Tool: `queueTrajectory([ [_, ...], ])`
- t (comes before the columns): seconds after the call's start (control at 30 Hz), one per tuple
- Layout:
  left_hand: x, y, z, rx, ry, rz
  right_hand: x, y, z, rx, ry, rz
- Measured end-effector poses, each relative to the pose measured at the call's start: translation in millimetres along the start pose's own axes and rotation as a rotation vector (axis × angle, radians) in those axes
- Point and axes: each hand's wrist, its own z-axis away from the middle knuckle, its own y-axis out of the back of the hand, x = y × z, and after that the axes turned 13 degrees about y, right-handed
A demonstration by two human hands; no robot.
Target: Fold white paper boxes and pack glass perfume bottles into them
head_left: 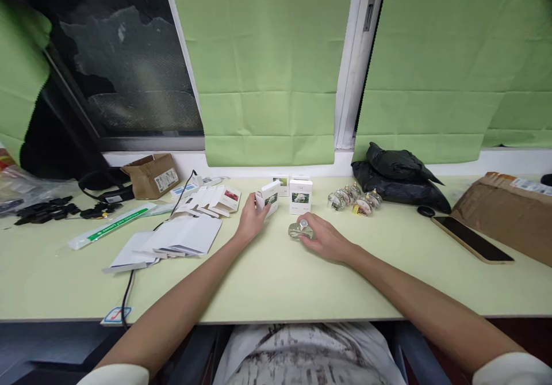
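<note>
My left hand [250, 219] is closed around a small white box [271, 196] with a picture on its front, held tilted above the table. In my right hand [326, 237] is a small glass bottle [301, 230] with a round silvery cap, lying on its side near the tabletop. Just behind, another white box [301, 197] with a flower picture stands upright, and a further white box [282, 183] is partly hidden behind the held one. Several round glass bottles [363, 205] with gold-coloured tops are clustered to the right of the boxes.
Flattened white cartons [181, 235] lie at the left, near a black cable [128, 293] and a green-and-white packet [116, 224]. A brown box [155, 176] stands behind them. At the right are black plastic bags [397, 178], a phone [472, 239] and a cardboard parcel [504, 215].
</note>
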Motion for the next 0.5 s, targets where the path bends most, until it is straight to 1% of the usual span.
queueTrajectory([
  [0.1,3,1.7,3,-0.006,-0.151,-0.092,2,0,0,0.072,0.126,0.067],
  [0.2,9,3.6,7,-0.016,-0.333,-0.216,4,0,-2,0.226,0.252,0.14],
  [0.3,14,5.4,11,-0.03,-0.445,-0.271,4,3,-1,0.351,0.352,0.241],
  [0.4,18,6.8,16,-0.058,-0.53,-0.286,2,5,2,0.385,0.405,0.336],
  [0.5,22,7.9,24,-0.091,-0.603,-0.284,-2,4,4,0.383,0.421,0.356],
])
